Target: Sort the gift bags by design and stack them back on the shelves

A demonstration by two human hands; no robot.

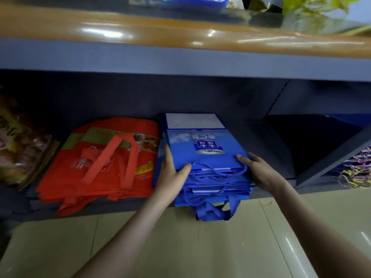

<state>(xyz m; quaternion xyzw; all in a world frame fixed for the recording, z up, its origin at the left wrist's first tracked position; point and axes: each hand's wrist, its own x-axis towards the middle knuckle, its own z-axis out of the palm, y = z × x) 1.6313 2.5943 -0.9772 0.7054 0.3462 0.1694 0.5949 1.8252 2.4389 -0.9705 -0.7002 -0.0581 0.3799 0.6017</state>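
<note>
A stack of flat blue gift bags [202,149] with blue cord handles lies on the low grey shelf [267,137], its front edge hanging over the shelf lip. My left hand [172,173] grips the stack's left side, thumb on the top bag. My right hand [259,169] grips the right side, thumb on top as well. Left of it lies a pile of orange-red fabric bags [104,157] with wide orange handles.
A brown patterned bag [22,141] leans at the far left of the shelf. A slanted grey brace [329,163] stands at the right, with dark bags and coloured cords [357,171] beyond it. Above runs another shelf with an orange edge [180,35]. Pale tiled floor [180,247] lies below.
</note>
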